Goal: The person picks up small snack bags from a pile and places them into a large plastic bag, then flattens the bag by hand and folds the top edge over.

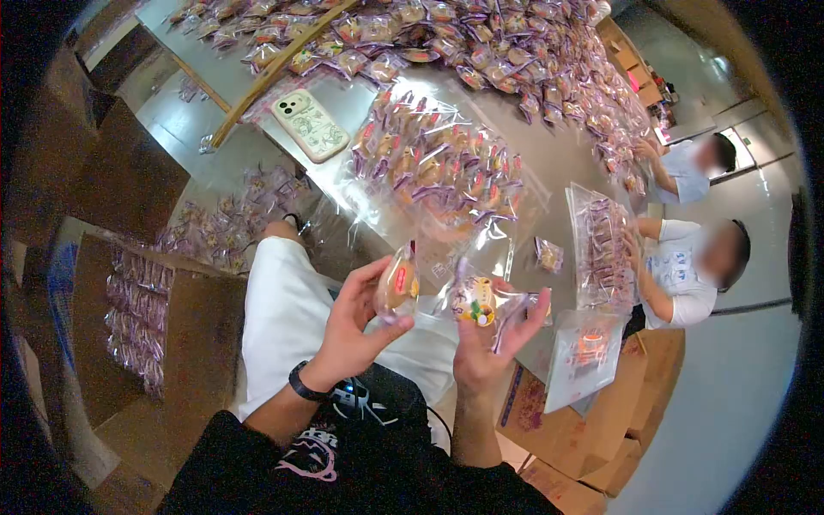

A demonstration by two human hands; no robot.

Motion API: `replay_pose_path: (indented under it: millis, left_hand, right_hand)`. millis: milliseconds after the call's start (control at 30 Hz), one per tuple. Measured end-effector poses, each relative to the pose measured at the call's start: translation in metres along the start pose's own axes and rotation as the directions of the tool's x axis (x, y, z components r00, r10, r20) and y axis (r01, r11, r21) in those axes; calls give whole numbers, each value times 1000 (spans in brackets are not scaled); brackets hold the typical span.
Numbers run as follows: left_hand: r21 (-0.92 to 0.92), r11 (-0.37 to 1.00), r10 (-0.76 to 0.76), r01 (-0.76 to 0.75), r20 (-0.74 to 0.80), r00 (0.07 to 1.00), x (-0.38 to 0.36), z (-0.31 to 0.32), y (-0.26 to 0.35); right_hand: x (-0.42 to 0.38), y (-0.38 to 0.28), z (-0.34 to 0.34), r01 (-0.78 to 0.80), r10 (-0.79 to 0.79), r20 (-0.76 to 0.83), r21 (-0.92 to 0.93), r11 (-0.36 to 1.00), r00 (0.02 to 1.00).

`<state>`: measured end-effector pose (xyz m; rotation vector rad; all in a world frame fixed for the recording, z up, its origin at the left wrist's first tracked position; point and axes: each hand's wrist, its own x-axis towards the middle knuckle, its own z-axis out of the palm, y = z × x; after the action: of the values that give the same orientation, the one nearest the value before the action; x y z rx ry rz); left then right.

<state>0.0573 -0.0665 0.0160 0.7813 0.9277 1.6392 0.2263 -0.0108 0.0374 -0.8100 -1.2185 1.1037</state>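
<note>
Left hand [350,319] has its grip pinching a wrapped cake [398,285] with a red label, thumb and fingers on its sides, cake tilted up on edge. Right hand [482,354] has its grip around a printed packet [476,302], thumb in front, fingers partly hidden by the shiny wrapper. Both items are up in front of the torso, close together, over the near edge of the desk [549,159]. Dark wristband [309,380] on the left wrist. Just beyond the hands, a batch of packets [438,163] lies close together, with clear film [491,240] at the near side. Phone [309,126] in a pale case lies left of that batch, near a wooden strip [294,59]. Big loose heap [515,51] of packets at the far side. One single packet [549,255] sits right of the batch. Two co-workers on the right, the nearer [678,275] with hands at a bagged row [603,249] of packets. Open cardboard box [202,343] on the left holds more packets [137,318].
</note>
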Motion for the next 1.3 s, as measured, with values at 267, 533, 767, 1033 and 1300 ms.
replay_pose_path:
  millis: [267, 533, 767, 1033, 1300]
  left_hand:
    - [-213, 973, -85, 92, 45, 995, -2, -4, -13]
    - [19, 999, 45, -46, 34, 998, -3, 2, -33]
    - [324, 942, 103, -88, -28, 994, 2, -12, -31]
    - [263, 927, -301, 269, 89, 949, -4, -19, -19]
    - [371, 929, -166, -8, 437, 884, -7, -24, -23]
  right_hand:
    - [-1, 10, 1, -183, 269, -93, 522, 833, 959]
    - [-3, 29, 21, 218, -233, -8, -325, 920, 972]
    - [3, 32, -7, 449, -130, 549, -500, 741, 826]
    - [2, 30, -16, 268, 103, 498, -617, 740, 861]
    - [-18, 46, -1, 329, -186, 332, -453, 829, 925]
